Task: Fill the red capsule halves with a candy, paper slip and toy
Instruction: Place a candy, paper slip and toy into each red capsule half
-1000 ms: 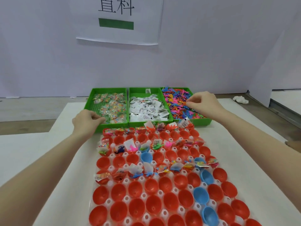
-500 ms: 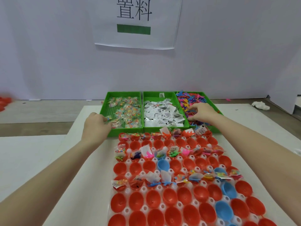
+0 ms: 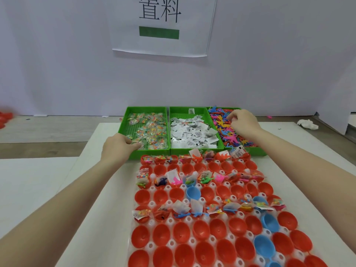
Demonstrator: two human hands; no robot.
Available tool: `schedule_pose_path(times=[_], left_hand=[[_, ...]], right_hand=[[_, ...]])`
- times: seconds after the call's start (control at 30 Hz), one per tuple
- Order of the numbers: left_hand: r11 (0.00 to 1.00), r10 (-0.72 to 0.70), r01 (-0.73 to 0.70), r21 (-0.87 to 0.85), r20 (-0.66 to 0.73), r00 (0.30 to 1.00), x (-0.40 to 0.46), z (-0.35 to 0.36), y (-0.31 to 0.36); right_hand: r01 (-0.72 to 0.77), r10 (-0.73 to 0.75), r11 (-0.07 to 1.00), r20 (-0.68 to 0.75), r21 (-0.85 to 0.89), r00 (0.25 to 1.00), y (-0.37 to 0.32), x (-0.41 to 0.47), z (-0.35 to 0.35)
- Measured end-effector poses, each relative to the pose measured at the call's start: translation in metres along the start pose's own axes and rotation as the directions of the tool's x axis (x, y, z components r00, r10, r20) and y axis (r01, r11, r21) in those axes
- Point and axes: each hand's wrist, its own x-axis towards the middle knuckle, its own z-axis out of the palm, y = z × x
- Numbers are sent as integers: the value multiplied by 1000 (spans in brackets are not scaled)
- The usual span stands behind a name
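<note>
Right hand [image 3: 243,123] digs in toy tray [image 3: 258,151], fingers curled into toys [image 3: 228,132]; grip hidden, cannot tell. Left hand [image 3: 117,146] fingers curled on candy tray [image 3: 128,120] edge. Red capsule halves [image 3: 201,232] wait on bench. Risk: tangled toys come out together, spill.

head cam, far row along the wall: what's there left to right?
Left hand at the tray's near left corner → candy tray → paper slip tray → toy tray, right hand reaching in → crumpled white wad.
</note>
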Motion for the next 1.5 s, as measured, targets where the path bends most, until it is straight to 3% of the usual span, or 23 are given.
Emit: schedule_pose_path(times=[0.07, 0.2, 0.27, 0.4, 0.5, 0.63, 0.7, 0.87, 1.0, 1.13, 1.23, 1.3, 1.4, 1.5], left_hand=[[999, -31, 31, -10, -11, 999, 2, 2, 1], [996, -43, 46, 76, -39, 998, 2, 10, 0], [997, -45, 48, 52, -48, 998, 4, 12, -1], [990, -80, 66, -124, -114, 990, 4, 13, 1], [956, -141, 90, -280, -167, 976, 1, 11, 1], [907, -216, 134, -400, -169, 962, 1, 5, -3], [905, -203, 123, -408, -159, 966, -1, 2, -4], [946, -123, 76, -315, -133, 983, -2, -3, -4], [975, -34, -38, -220, -317, 948, -11, -1, -4], [957, 75, -190, -219, -447, 892, -16, -4, 5], [866, 20, -221, -449, -411, 911, -32, -9, 25], [741, -66, -164, -652, -314, 947, -52, -12, 39], [493, -146, 55, -868, -21, 989, -89, -15, 57], [301, -97, 270, -915, 252, 963, -126, -25, 70]], right_hand=[[18, -22, 999, 92, 42, 995, -15, -1, 3], [30, -20, 999, 268, -32, 963, -44, -6, 15], [87, -51, 986, 231, -145, 972, -47, -7, 21], [129, -21, 928, 295, -350, 955, -41, -12, 23], [130, -23, 918, 277, -374, 961, -35, -15, 24], [183, -144, 902, 126, -391, 981, -31, -19, 23], [190, -179, 918, 64, -347, 982, -32, -19, 21], [116, -116, 993, 32, -10, 993, -34, -17, 11], [145, -146, 985, -4, 91, 989, -40, -22, 1], [144, -154, 929, 0, 340, 988, -55, -40, -16], [102, -150, 812, 35, 575, 988, -72, -62, -33], [73, -180, 724, 86, 686, 980, -85, -82, -43], [74, -283, 669, 163, 739, 945, -99, -115, -50], [100, -359, 659, 195, 745, 913, -106, -144, -50]])
